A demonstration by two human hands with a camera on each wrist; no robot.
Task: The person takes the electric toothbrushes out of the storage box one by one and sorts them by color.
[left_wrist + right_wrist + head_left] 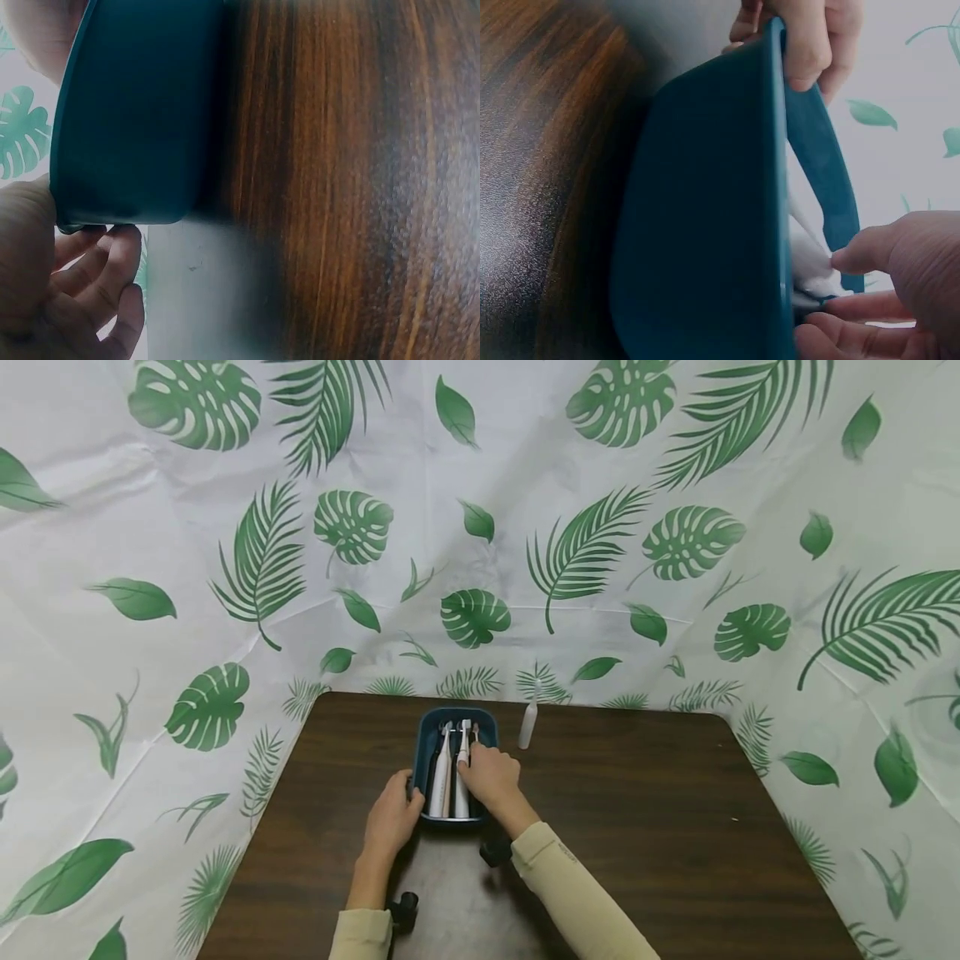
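Observation:
A deep blue rectangular bin [429, 724] stands on the table with several toothbrushes lying lengthwise in it. My left hand [393, 812] grips its left rim, thumb over the edge and fingers outside, as the left wrist view also shows. From the right side my right hand [492, 779] reaches over the rim into the bin. Its thumb and fingers pinch a white electric toothbrush [461, 799]. Another white electric toothbrush [439, 787] lies to the left of it. Darker brushes show only partly between and beside them; the right hand hides some.
A small white bottle with a narrow tip [528, 727] stands to the right of the bin, near the back of the dark wooden table [645, 810]. A pale worn patch [450, 893] lies in front of the bin. White leaf-printed sheeting [420, 568] surrounds the table.

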